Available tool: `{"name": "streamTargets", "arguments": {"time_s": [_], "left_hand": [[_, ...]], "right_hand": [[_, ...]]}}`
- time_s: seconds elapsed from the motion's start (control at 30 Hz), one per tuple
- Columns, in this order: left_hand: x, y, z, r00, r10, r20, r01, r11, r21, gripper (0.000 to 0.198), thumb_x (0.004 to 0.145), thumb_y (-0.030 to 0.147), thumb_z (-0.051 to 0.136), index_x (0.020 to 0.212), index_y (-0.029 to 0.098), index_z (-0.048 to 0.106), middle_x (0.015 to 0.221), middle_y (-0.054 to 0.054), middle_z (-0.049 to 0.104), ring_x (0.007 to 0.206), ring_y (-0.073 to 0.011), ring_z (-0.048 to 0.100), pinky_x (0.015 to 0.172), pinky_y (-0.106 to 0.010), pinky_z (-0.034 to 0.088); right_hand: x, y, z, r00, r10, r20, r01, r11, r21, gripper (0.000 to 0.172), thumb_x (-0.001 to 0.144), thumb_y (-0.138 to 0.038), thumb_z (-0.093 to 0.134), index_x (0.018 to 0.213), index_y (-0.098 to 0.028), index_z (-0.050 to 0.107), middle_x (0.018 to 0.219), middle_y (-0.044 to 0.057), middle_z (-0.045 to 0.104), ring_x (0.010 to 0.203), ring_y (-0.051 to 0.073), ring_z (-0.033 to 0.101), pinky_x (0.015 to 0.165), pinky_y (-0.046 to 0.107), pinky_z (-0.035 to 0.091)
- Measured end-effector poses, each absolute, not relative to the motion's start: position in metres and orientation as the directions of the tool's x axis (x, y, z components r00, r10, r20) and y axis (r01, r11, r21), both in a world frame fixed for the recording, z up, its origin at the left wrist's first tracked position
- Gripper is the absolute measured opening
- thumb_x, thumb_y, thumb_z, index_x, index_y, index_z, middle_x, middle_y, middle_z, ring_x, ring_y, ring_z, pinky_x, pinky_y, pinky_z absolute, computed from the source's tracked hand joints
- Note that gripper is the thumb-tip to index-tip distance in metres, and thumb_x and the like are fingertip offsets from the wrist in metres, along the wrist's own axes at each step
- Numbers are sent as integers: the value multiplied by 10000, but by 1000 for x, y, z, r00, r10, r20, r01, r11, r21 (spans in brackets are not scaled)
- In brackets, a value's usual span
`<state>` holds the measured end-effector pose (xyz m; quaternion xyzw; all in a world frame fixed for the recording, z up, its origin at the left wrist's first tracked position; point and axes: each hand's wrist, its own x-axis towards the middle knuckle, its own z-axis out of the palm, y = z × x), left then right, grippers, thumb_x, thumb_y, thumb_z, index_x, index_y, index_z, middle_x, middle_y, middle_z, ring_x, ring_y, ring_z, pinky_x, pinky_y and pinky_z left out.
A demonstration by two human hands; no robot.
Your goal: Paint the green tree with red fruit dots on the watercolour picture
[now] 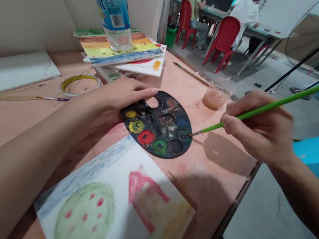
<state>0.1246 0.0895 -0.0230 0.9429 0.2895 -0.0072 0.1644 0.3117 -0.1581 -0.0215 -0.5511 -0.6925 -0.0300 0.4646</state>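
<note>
A black oval palette (165, 128) with wells of yellow, red, green and dark paint lies on the pinkish table (215, 191). My left hand (125, 92) grips its upper left edge near the thumb hole. Pinched in my right hand (261, 128) is a green paintbrush (277, 105), its tip at a dark well on the palette's right edge. Below the palette lies a painting (126, 236) with a green, red-spotted round shape, a red house outline, a blue band and a yellow-brown patch.
A bottle (116, 18) stands on stacked paintings (88, 46) at the back. Nearby are a tape roll (79, 84), a white canvas (5, 74), a second brush (190, 73) and a clear cup (214, 97). Two people sit on red chairs (227, 39) beyond the table.
</note>
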Motion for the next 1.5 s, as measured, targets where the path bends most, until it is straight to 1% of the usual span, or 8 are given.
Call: {"name": "streamTargets", "arguments": {"time_s": [0.13,0.23,0.43,0.63,0.93,1.13,1.3,1.5], "left_hand": [[125,91,-24,835,540,-109,544,-778,315,732,859,710,289,1307,267,661,1323,-14,658,1176,-280,598,1023,-336,408],[125,91,-24,835,540,-110,544,-775,322,743,860,713,289,1316,254,654,1344,-21,646,1202,-287,586,1041,-346,397],[124,92,-25,837,535,-111,539,-777,325,741,855,723,285,1309,272,658,1318,-16,660,1178,-287,598,1014,-346,409],[125,91,-24,840,531,-110,536,-781,321,748,861,701,290,1319,235,654,1343,-41,648,1182,-289,598,1004,-329,399],[125,91,-24,842,529,-105,533,-789,306,721,861,703,285,1298,276,665,1305,-8,671,1154,-266,609,992,-317,415],[125,90,-24,841,532,-99,535,-788,305,717,866,698,293,1306,268,661,1317,-10,663,1165,-270,604,1012,-330,409],[125,90,-23,840,532,-112,537,-783,313,721,869,692,290,1309,257,660,1322,-19,661,1172,-272,603,1003,-318,406],[125,92,-25,847,521,-104,524,-788,323,731,867,700,283,1308,257,661,1330,-20,658,1167,-268,605,1006,-322,402]], "right_hand": [[306,-161,-24,68,774,629,742,383,-551,125,847,-129,687,793,-219,619,724,-18,609,601,133,574,490,290,417],[302,-156,-27,63,746,663,756,398,-520,122,863,-161,694,792,-224,618,741,-13,620,625,140,610,501,287,454],[310,-154,-23,31,724,689,821,375,-431,125,864,-155,683,802,-242,618,683,-27,583,567,130,548,470,279,412],[304,-161,-21,39,784,620,754,384,-533,126,850,-121,681,803,-222,623,735,-17,591,632,137,586,499,285,430],[308,-154,-19,35,755,655,790,381,-481,149,862,-138,685,767,-223,609,673,-35,574,561,114,537,487,271,401],[307,-159,-22,85,811,579,707,360,-609,117,862,-138,686,812,-225,626,729,-23,628,591,133,598,486,280,441],[303,-148,-27,92,750,655,745,385,-545,128,875,-176,696,779,-229,629,735,-23,616,589,125,607,494,272,470],[308,-149,-17,32,735,677,807,381,-452,156,851,-128,675,754,-225,602,671,-33,561,576,116,533,492,266,405]]}}
